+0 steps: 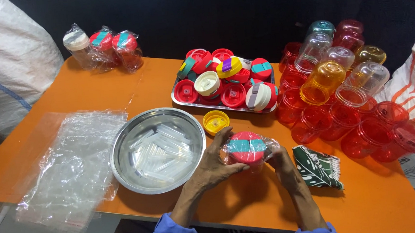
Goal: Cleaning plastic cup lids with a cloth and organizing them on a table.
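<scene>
- A bagged red cup is gripped between left hand and right hand.
- The film, seemingly loose, is best pulled snug before sealing.

One red plastic cup with a red lid carrying a teal flip tab, seen from above with the lid facing up. It is enclosed in a clear, crinkled plastic bag, which is drawn close around the lid. It is positioned on the orange table near the front edge, right of centre, just beside a steel bowl.
</scene>
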